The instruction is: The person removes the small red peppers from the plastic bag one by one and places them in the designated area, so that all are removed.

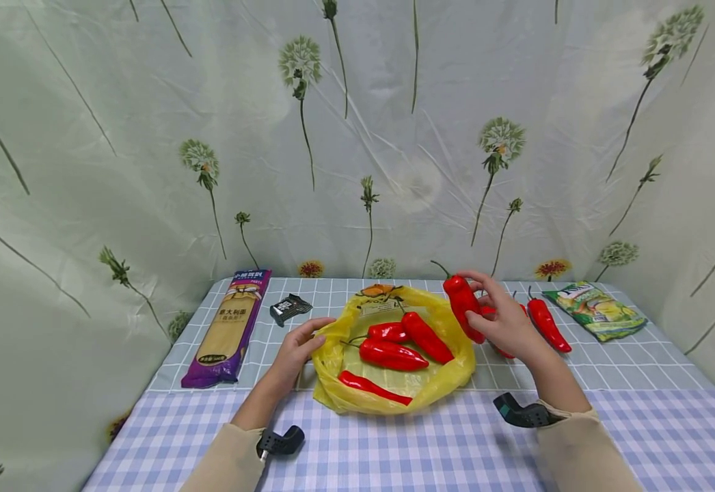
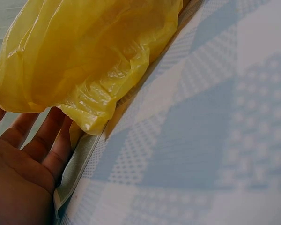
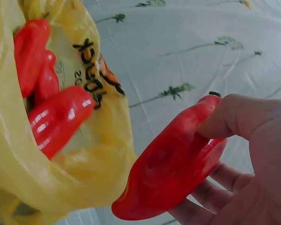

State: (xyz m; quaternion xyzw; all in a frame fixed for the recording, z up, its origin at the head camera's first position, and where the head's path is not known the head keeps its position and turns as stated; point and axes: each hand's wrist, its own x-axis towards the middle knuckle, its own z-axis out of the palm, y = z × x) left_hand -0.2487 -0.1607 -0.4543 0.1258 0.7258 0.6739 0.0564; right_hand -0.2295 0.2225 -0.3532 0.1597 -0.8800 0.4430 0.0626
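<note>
Right grip (image 1: 505, 318) around 1 red pepper (image 1: 463, 309); yellow bag (image 1: 451, 383) just beside

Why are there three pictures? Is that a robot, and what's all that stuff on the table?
No robot here, just a person! The wide picture comes from a camera on the person's head, looking forward and down. The other two come from small cameras on the wrists: one sees the left hand, one sees the right hand.

The right hand holds a red pepper near the edge of an open yellow bag. The left hand touches the bag's other side. Four peppers show inside the bag.

On the table, a purple pack and a black packet lie on the left. On the right lie more peppers and a green packet.
</note>
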